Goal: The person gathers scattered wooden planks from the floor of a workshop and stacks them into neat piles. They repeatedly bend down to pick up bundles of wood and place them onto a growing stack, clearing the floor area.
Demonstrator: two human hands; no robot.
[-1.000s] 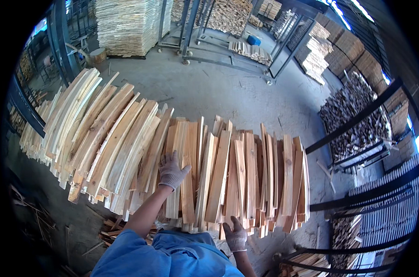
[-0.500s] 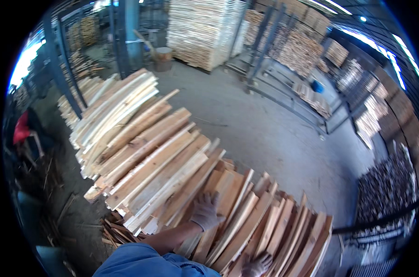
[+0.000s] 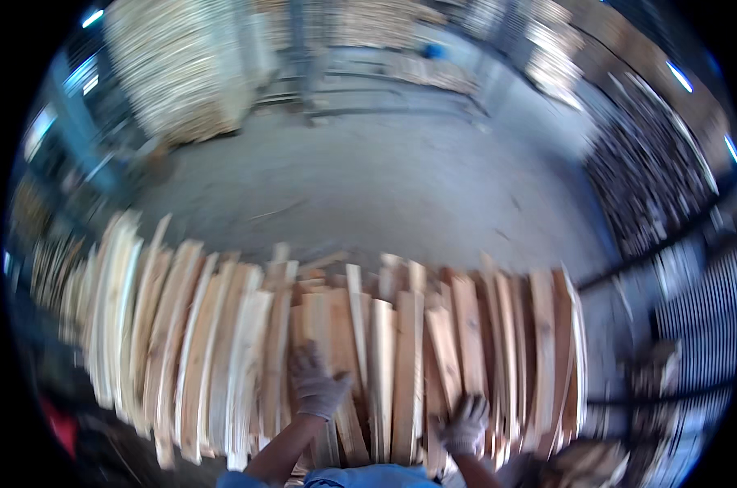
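Note:
A long row of wooden boards (image 3: 206, 358) lies side by side in front of me, in pale and reddish-brown tones. My left hand (image 3: 318, 384), in a light work glove, rests on the boards near the middle with its fingers spread. Further right, my gloved right hand (image 3: 466, 424) lies over the near part of some reddish boards (image 3: 444, 342), its fingers apart and a little blurred. Neither hand grips a board.
Beyond the row stretches a grey concrete floor (image 3: 368, 179). A tall stack of pale boards (image 3: 169, 69) stands at the far left, beside a blue post (image 3: 88, 138). Metal racks (image 3: 384, 110) are at the back, and a dark pile of strips (image 3: 649, 159) lies on the right.
My view has swung to the right, so the row now runs across the picture. Both hands stay on the boards, with the right hand now further into view.

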